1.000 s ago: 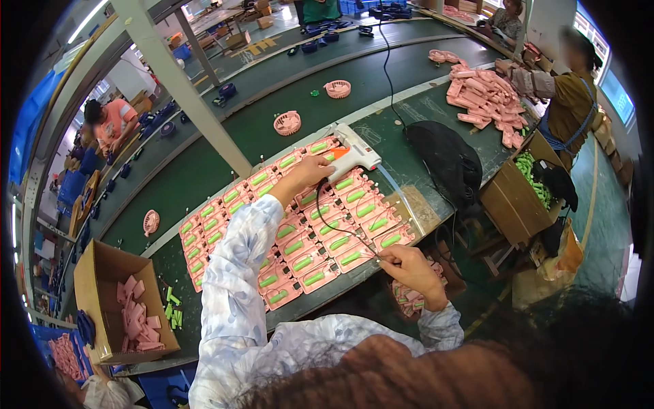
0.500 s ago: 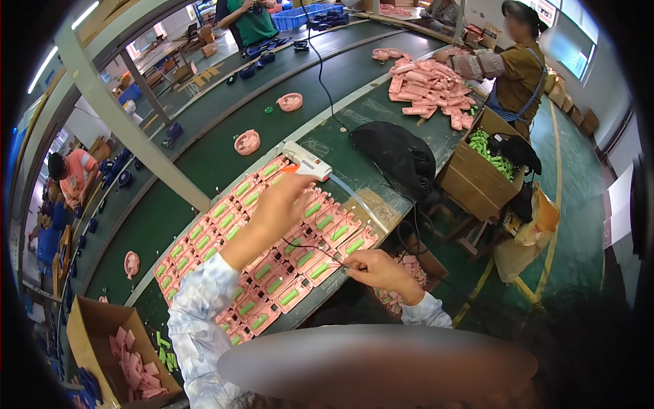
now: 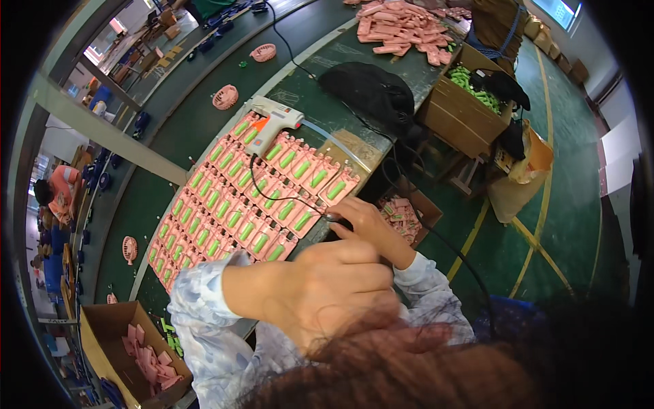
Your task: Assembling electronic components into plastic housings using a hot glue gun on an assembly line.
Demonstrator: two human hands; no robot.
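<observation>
A white glue gun (image 3: 274, 125) with an orange nozzle and a clear glue stick in its back rests on the far end of the pink plastic shells (image 3: 225, 204). The shells are set out in close rows, most with a green battery-like cylinder (image 3: 287, 210) inside. A thin black cord (image 3: 283, 194) runs from the gun's handle across the shells to the table edge. There my right hand (image 3: 368, 228) pinches it at a small dark piece. My left hand (image 3: 334, 290) is drawn back in the foreground, fingers curled. Whatever it may hold is hidden.
Beyond the shells lie a black cloth bag (image 3: 371, 92) and a heap of pink parts (image 3: 402, 27). Cardboard boxes hold green cylinders (image 3: 470, 88) and pink pieces (image 3: 153, 365). A conveyor (image 3: 204, 123) carrying round pink grilles (image 3: 225, 97) curves along the left. A co-worker (image 3: 61, 194) sits across it.
My left hand has left the glue gun and come back toward me, its fingers now curled. The gun lies turned on the shells. My right hand stays on the cord; the view has tilted down.
</observation>
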